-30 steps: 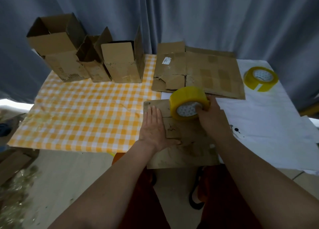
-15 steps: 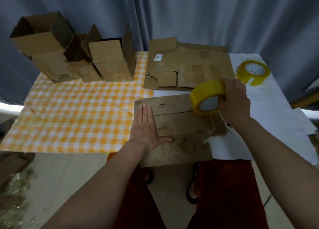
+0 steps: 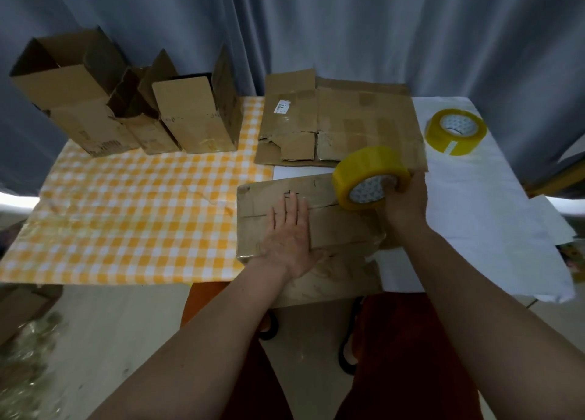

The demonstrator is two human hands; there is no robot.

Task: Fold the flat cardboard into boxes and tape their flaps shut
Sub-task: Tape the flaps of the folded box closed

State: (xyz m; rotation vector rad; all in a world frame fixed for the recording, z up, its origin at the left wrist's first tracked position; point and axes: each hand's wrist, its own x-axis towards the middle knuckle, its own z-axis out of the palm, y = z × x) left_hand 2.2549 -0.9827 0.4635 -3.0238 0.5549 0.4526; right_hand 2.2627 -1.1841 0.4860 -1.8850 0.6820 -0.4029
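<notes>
A brown cardboard box (image 3: 329, 226) lies at the table's near edge with its top flaps folded down. My left hand (image 3: 288, 239) presses flat on those flaps, fingers straight. My right hand (image 3: 403, 198) grips a yellow tape roll (image 3: 368, 177) by its core and rim, just above the box's right end near the flap seam. A stack of flat cardboard (image 3: 342, 119) lies behind the box.
Three open, upright boxes (image 3: 126, 103) stand at the back left on the yellow checked cloth (image 3: 136, 214). A second yellow tape roll (image 3: 456, 131) sits at the back right on a white sheet (image 3: 484, 204). Grey curtains hang behind the table.
My right hand carried the tape roll right along the box's top, away from my left hand, then came back slightly to the right end. My left hand stayed pressed on the flaps.
</notes>
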